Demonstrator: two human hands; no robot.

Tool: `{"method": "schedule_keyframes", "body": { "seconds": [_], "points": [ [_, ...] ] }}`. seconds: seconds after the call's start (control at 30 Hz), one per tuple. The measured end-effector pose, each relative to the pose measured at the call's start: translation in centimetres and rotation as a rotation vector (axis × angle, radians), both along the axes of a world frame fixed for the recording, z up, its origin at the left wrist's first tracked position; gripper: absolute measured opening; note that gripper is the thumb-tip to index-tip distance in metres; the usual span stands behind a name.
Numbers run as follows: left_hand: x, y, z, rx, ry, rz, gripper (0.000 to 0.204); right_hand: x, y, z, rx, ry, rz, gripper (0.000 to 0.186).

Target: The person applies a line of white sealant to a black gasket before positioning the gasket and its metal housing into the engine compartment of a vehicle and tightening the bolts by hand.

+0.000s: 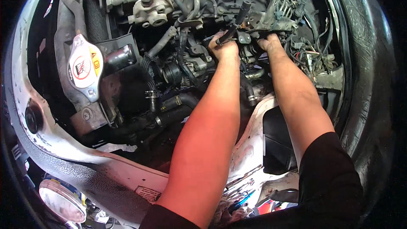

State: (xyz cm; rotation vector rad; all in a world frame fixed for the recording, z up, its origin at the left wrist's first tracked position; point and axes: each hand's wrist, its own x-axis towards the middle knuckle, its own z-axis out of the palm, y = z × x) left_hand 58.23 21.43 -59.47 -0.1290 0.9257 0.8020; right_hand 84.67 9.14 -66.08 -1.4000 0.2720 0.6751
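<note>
Both my arms reach down into a car's engine bay. Beside a short black rubber hose [228, 34] is my left hand [224, 50]; the hose crosses in front of it, and its fingers are out of sight among the engine parts. To its right, my right hand [269, 41] reaches beneath a dirty metal bracket [277, 25], with most of its fingers hidden. A small metal tab [243, 37] sits between the two hands. Whether either hand grips a part cannot be made out.
A radiator cap [85, 68] with a warning label is at left. Coolant hoses [180, 101] run below the engine. Loose wiring [311, 55] hangs at right, beside the dark fender [360, 80]. A white tub [61, 201] and scattered tools lie below the front panel [127, 161].
</note>
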Motion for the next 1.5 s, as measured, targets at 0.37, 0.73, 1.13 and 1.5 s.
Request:
{"method": "schedule_keyframes", "body": {
  "seconds": [0.37,0.73,1.13,1.5],
  "points": [
    [0.6,-2.1,2.8,-0.013,0.084,-0.226,0.008,1.1,-4.3,2.8,-0.014,-0.155,0.040,0.038],
    [0.2,-1.3,1.2,0.225,0.108,-0.257,0.007,-3.6,0.7,4.9,0.209,0.018,-0.099,0.047],
    [1.3,-1.7,-1.7,0.133,-0.083,-0.120,0.013,-7.4,3.5,6.8,0.180,-0.066,-0.208,0.045],
    [2.5,-1.4,-4.6,0.116,-0.128,-0.072,0.009,-6.3,3.5,5.4,0.292,-0.034,-0.163,0.047]
  ]
}}
